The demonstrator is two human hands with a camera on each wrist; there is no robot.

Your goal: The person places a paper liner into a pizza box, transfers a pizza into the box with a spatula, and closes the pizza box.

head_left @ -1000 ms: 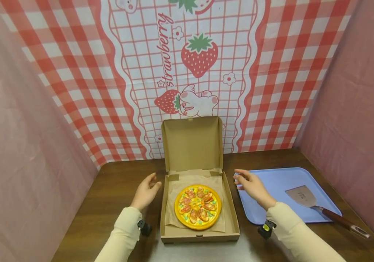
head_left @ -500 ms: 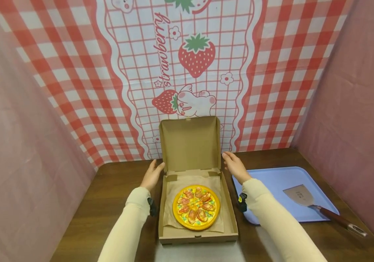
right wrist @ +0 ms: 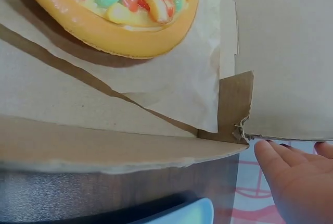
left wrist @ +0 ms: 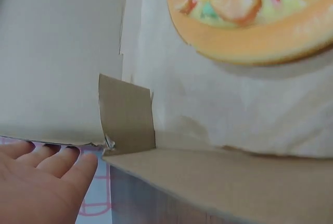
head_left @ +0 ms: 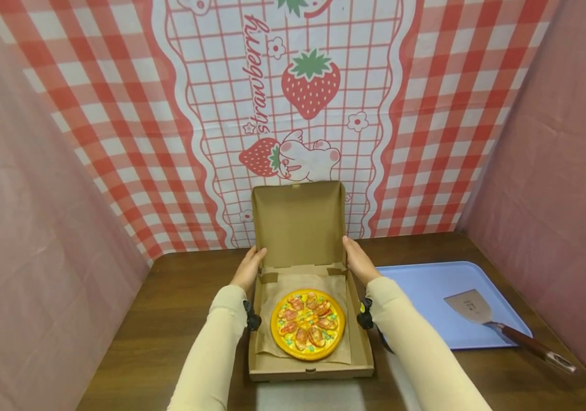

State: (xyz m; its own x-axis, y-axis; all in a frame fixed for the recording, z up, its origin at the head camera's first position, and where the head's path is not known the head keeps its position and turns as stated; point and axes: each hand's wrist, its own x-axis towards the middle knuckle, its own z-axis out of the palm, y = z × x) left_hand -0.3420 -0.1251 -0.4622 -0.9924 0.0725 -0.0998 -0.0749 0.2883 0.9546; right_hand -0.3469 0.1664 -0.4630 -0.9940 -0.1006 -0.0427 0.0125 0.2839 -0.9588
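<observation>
A cardboard pizza box lies with its lid standing upright at the back. Inside, a toy pizza with a yellow-orange crust and colourful toppings rests on brown paper. My left hand touches the lid's lower left edge, its fairly straight fingers reaching behind the cardboard. On the opposite side, my right hand touches the lid's right edge. Its extended fingers also pass behind the lid, and their tips are partly hidden.
A blue tray sits right of the box on the dark wooden table. Across it lies a metal spatula, its brown handle overhanging the tray's edge. A strawberry-print cloth hangs behind, with pink curtains at the sides.
Both hands have moved forward and inward from beside the box to the lid's two side edges. The lid, pizza, tray and spatula look unmoved.
</observation>
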